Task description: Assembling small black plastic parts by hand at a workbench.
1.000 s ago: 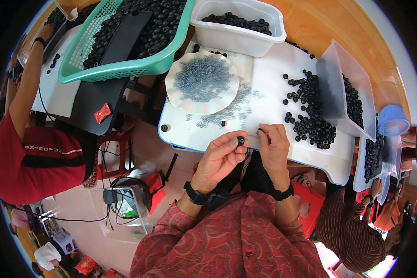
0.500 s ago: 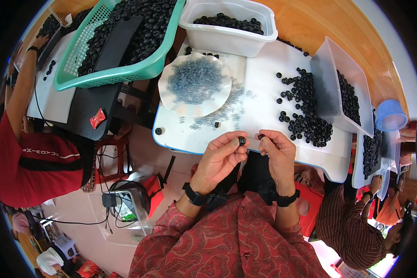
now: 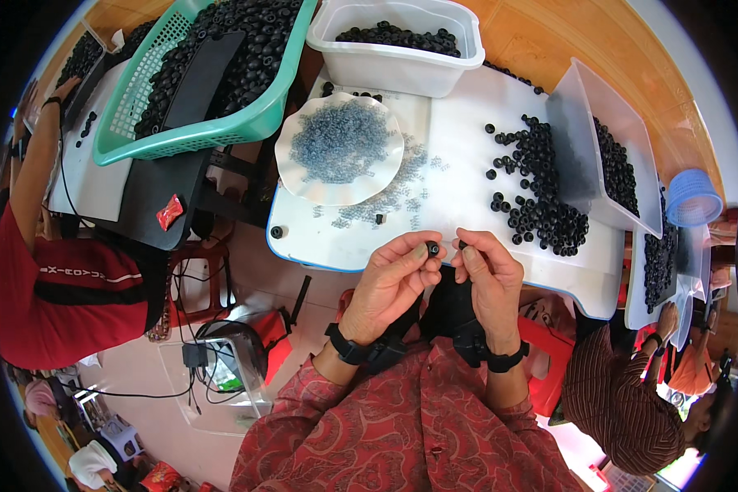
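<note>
My left hand (image 3: 385, 283) pinches a small black round part (image 3: 432, 248) with a hole in its end, between thumb and forefinger. Close by on the right, my right hand (image 3: 494, 283) grips a small dark piece (image 3: 462, 244), mostly covered by the fingertips. Both hands are just off the table's near edge. Beyond them, a white wavy-rimmed plate (image 3: 291, 182) holds a heap of tiny grey pieces (image 3: 340, 143) that look like springs, with more scattered beside it. Many black round parts (image 3: 541, 193) lie loose at the right.
A green basket (image 3: 250, 125) and a white tub (image 3: 402, 72) of black parts stand at the back. On the right are a clear bin (image 3: 572, 148) and a blue basket (image 3: 694, 201). Co-workers sit at left (image 3: 66, 287) and right (image 3: 619, 402). Cables (image 3: 195, 369) hang at lower left.
The view has shifted slightly. Both hands keep their pinch grips near each other; the piece in the right fingertips has turned a little.
</note>
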### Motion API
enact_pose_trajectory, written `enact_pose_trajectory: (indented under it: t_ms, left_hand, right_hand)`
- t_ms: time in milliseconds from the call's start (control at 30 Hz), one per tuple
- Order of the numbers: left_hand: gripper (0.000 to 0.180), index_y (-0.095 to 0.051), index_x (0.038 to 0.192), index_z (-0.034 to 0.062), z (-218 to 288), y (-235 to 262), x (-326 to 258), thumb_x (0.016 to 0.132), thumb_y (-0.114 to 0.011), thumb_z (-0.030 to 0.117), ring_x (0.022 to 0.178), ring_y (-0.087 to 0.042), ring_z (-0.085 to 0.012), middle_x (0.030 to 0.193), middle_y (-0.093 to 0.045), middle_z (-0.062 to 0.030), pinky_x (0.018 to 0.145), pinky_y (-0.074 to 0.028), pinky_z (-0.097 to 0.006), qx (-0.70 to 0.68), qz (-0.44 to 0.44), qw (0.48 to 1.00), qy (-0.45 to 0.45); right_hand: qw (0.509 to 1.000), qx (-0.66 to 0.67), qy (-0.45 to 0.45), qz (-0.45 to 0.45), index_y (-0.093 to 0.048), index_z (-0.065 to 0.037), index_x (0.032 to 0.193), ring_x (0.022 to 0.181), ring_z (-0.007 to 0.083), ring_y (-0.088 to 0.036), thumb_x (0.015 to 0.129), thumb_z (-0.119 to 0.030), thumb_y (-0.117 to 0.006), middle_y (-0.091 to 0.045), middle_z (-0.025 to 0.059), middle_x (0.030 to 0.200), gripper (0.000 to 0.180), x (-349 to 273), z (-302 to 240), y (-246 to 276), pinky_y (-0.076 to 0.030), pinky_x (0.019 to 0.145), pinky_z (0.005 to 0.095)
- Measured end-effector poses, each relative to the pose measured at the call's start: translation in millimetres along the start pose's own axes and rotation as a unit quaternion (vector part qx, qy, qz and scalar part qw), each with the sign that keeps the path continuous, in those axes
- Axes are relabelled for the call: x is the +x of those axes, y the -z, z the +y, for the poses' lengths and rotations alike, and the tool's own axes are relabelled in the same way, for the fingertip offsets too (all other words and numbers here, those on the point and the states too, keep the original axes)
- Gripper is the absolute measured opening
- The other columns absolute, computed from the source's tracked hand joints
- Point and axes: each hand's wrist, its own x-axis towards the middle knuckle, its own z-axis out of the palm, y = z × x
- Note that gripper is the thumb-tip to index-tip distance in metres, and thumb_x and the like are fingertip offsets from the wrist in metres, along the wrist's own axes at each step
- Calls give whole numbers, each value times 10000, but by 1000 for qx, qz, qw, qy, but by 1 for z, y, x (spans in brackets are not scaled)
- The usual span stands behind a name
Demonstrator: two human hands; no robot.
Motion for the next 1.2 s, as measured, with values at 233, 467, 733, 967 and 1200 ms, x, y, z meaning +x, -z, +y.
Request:
enact_pose_trajectory:
  t_ms: [233,467,733,967,1200]
  left_hand:
    - [288,-581,1259,-54,-3,6,2,998,-562,68,871,-550,-145,1060,-634,-139,764,-480,-272,-61,-35,998,-2]
    - [287,-574,1260,-52,-8,10,5,999,-559,64,892,-568,-151,1073,-633,-139,780,-496,-276,-114,-49,992,22]
    - [272,-579,1248,-46,-11,10,4,1004,-560,72,901,-584,-151,1073,-635,-131,799,-510,-282,-119,-49,991,26]
    - [272,-572,1238,-49,-11,13,3,997,-570,78,878,-572,-149,1051,-626,-129,779,-499,-285,-170,-66,983,23]
    - [265,-581,1231,-55,-10,12,3,1001,-563,76,870,-571,-149,1029,-629,-127,756,-490,-281,-149,-60,987,17]
  right_hand:
    - [999,30,-18,32,-649,8,1166,842,91,-614,928,21,-656,-642,40,1017,239,-6,-6,-3,-503,731,215]
    - [999,-12,27,20,-662,13,1104,912,94,-598,905,54,-666,-634,34,1019,203,-5,-7,-3,-489,813,224]
    - [977,-191,90,34,-648,23,1029,913,145,-621,900,72,-637,-636,84,1002,138,-3,-5,-11,-500,806,246]
    - [978,-190,85,18,-638,23,1040,866,139,-639,901,80,-640,-657,82,964,150,-3,-10,-16,-519,778,252]
    - [991,-119,55,40,-623,21,1086,861,97,-649,899,78,-664,-686,59,961,200,-4,-11,-18,-532,784,232]
